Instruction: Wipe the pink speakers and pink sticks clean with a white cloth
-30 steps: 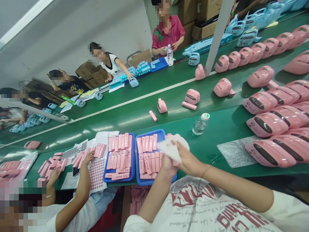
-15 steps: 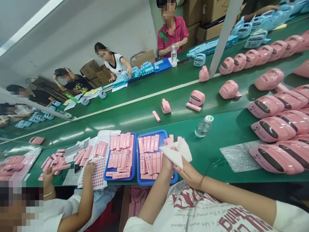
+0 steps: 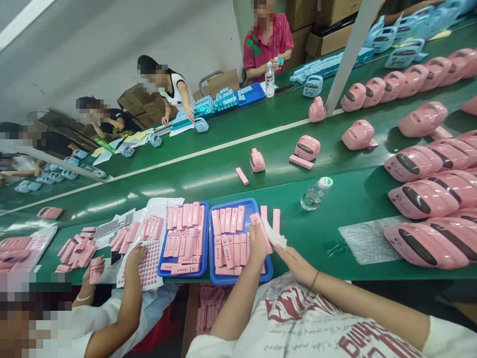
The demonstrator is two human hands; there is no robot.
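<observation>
My left hand [image 3: 257, 244] is closed around a pink bar-shaped plastic piece [image 3: 255, 219] with a small print at its top end. My right hand [image 3: 296, 262] grips a folded white cloth [image 3: 274, 235], pressed beside the piece; its fingertips are partly hidden by the cloth. Under and left of my left hand lies a blue tray [image 3: 213, 271] holding rows of similar pink pieces. Two more pink pieces stick out behind my hands, one of them a pink piece [image 3: 276, 221] on the green bench.
A second blue tray [image 3: 162, 271] of pink pieces stands to the left, beside a co-worker's hand [image 3: 134, 256] on a sticker sheet [image 3: 151, 266]. A water bottle [image 3: 315, 195] stands ahead. Pink housings [image 3: 421, 196] crowd the right. Across the green belt [image 3: 194, 174] other people handle blue parts.
The cloth was spread over both hands; now it is folded and the pink piece shows in my left hand. The co-worker at left has lifted a pink piece.
</observation>
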